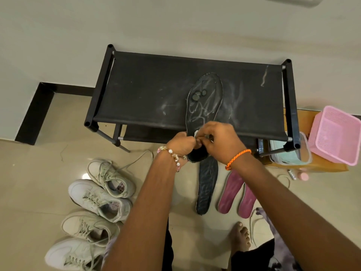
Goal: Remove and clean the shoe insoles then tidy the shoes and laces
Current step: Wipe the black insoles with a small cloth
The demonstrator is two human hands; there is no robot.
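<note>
— Four pale lace-up sneakers (pixel 97 210) are seen on the floor, laces loose; how much is done?

— Three insoles are laid on the floor: one black (pixel 207 188), two magenta (pixel 237 194). Another dark insole (pixel 205 98) is being cleaned on the black fabric tabletop (pixel 148 90). Its heel end is gripped by the left hand (pixel 182 144); something small and white is pinched by the right hand (pixel 218 141), fingers curled.

We see both hands, left (pixel 182 143) and right (pixel 216 140), pinching dark foam insole (pixel 205 94) heel on black fabric rack (pixel 148 90), 12 o'clock.
</note>
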